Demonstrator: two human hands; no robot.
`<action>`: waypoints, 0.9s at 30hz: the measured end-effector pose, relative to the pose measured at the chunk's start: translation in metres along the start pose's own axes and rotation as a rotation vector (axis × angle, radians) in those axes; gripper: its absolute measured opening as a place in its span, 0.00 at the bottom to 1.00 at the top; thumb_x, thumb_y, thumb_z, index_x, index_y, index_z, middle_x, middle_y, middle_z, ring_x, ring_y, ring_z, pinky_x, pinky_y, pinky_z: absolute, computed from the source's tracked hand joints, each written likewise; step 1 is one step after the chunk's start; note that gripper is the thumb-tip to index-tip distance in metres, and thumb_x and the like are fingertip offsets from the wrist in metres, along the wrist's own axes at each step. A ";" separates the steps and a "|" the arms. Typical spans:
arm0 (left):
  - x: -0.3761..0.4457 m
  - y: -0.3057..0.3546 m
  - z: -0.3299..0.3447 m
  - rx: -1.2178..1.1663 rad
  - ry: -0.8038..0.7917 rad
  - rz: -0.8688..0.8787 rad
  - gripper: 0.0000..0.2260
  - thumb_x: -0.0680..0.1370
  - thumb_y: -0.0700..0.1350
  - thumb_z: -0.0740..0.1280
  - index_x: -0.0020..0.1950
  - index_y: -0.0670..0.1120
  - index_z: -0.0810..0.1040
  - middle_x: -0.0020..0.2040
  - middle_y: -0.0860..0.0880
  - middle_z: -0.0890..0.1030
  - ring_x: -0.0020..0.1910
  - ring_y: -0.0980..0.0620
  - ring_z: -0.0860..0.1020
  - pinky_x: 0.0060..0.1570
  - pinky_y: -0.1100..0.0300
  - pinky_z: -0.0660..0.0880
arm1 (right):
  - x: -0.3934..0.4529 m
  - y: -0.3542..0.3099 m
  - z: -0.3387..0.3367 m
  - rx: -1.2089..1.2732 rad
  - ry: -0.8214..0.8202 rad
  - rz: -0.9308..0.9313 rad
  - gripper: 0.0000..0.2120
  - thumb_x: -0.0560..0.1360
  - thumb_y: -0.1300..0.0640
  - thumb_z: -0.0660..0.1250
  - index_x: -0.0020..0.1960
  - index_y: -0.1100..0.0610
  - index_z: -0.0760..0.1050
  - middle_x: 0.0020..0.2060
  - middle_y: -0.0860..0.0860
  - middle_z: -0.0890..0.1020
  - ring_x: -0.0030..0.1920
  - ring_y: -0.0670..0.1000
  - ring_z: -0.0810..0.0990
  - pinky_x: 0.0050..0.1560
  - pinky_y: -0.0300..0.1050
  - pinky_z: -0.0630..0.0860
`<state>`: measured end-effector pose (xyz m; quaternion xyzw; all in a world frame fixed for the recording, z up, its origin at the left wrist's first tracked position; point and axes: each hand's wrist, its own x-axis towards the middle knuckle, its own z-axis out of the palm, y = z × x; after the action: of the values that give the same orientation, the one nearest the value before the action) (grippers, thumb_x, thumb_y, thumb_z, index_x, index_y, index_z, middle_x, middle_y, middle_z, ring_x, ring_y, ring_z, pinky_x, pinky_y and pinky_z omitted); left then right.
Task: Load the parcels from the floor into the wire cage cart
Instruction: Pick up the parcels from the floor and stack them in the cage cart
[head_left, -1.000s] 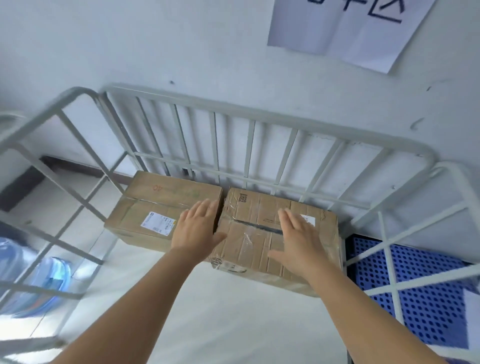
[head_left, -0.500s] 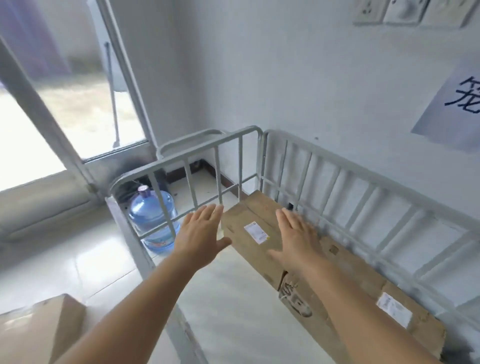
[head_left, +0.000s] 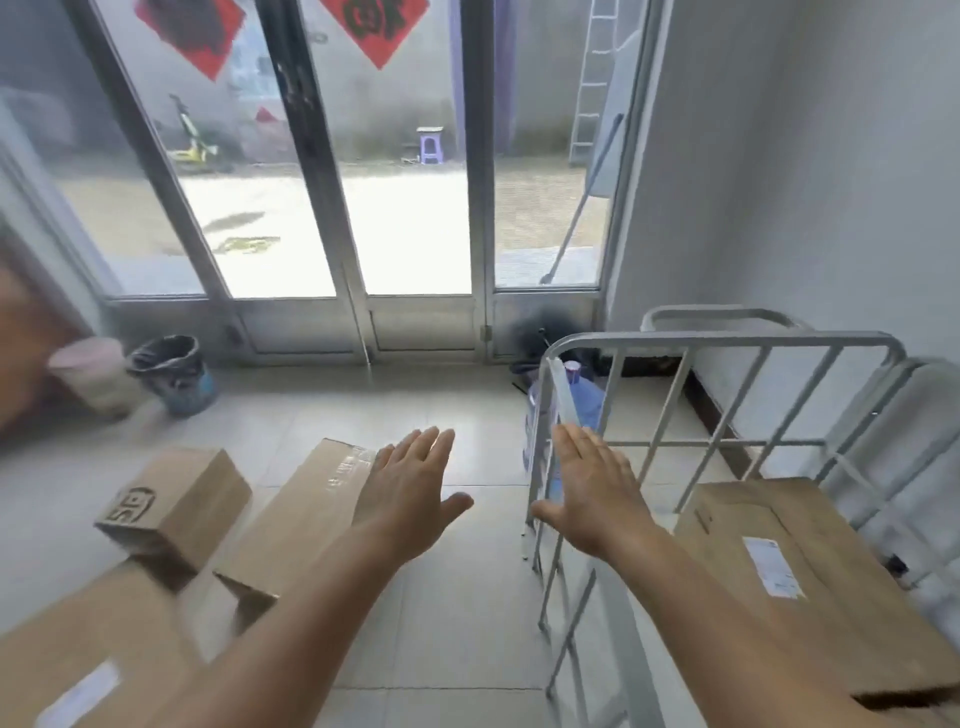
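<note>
Head view: 2 hands up, left hand (head_left: 410, 499) and right hand (head_left: 592, 493) both flat-fingered, holding nothing. 3 parcels on floor at left: small box (head_left: 176, 499), long box (head_left: 306, 514), large box (head_left: 88, 649). 1 parcel (head_left: 795, 587) inside wire cage cart (head_left: 717, 343). 1 water jug (head_left: 582, 400) behind cart.

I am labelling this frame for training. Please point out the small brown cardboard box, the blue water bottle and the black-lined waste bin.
small brown cardboard box (head_left: 179, 501): head view, top face.
blue water bottle (head_left: 589, 402): head view, shoulder behind the bars.
black-lined waste bin (head_left: 174, 371): head view, bag-covered side.
</note>
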<state>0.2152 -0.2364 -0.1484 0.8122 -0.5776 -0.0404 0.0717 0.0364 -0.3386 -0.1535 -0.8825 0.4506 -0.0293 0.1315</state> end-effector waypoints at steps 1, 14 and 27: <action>-0.007 -0.018 0.001 -0.002 -0.004 -0.043 0.34 0.79 0.60 0.59 0.79 0.50 0.48 0.79 0.51 0.51 0.78 0.50 0.49 0.75 0.53 0.48 | 0.007 -0.017 0.008 -0.011 -0.016 -0.035 0.44 0.77 0.40 0.63 0.80 0.53 0.40 0.79 0.49 0.45 0.79 0.52 0.44 0.76 0.52 0.45; -0.079 -0.237 0.014 0.056 -0.136 -0.361 0.35 0.79 0.62 0.56 0.79 0.47 0.47 0.79 0.49 0.52 0.78 0.50 0.51 0.74 0.53 0.48 | 0.069 -0.215 0.108 -0.116 -0.220 -0.238 0.43 0.78 0.42 0.63 0.80 0.53 0.39 0.79 0.50 0.44 0.79 0.52 0.43 0.76 0.52 0.44; -0.054 -0.351 0.049 -0.045 -0.145 -0.527 0.34 0.79 0.61 0.59 0.78 0.46 0.52 0.78 0.49 0.57 0.76 0.49 0.54 0.74 0.53 0.51 | 0.169 -0.297 0.158 -0.203 -0.299 -0.300 0.43 0.77 0.42 0.63 0.80 0.53 0.41 0.79 0.50 0.45 0.79 0.52 0.44 0.77 0.53 0.47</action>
<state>0.5177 -0.0757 -0.2547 0.9276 -0.3491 -0.1285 0.0350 0.3975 -0.2754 -0.2404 -0.9428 0.2905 0.1282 0.1014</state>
